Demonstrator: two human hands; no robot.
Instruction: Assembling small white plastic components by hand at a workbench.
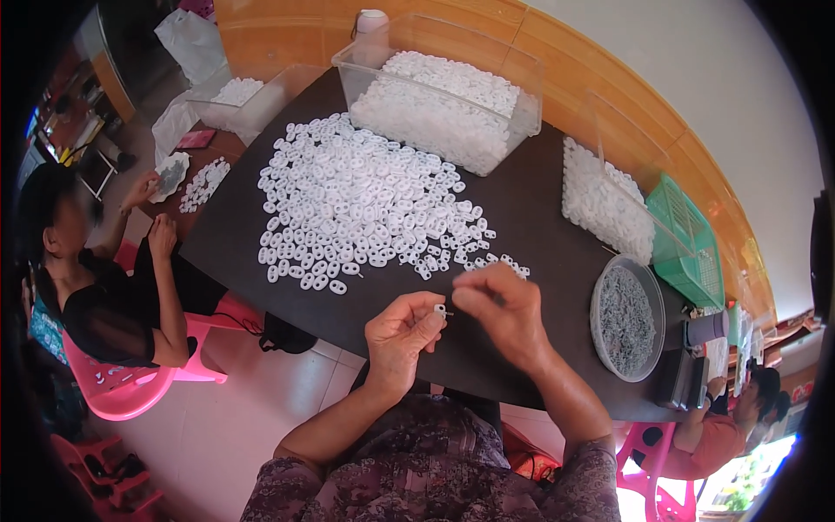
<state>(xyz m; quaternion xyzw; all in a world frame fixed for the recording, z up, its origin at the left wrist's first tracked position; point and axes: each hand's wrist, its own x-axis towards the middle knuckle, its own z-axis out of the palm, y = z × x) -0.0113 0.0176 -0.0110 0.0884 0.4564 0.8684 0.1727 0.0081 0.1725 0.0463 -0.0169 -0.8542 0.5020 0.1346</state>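
Close to the table's near edge, my left hand (396, 342) pinches a small white plastic piece (440, 309) between thumb and fingers. A thin metal pin seems to stick out of its right side. Just to the right of it is my right hand (509, 313), apart from the piece, its fingers curled in and slightly smeared. Whether anything is between those fingertips is hidden. Beyond both hands a wide heap of white two-holed plastic pieces (348, 191) spreads over the dark table (230, 222). Several loose ones lie at its right end.
A clear bin (435, 117) of white pieces stands behind the heap. Farther right are another filled bin (600, 209), a green basket (687, 235) and a round tray (597, 344) of small metal parts. One person (113, 296) sits at left, another (726, 439) at far right.
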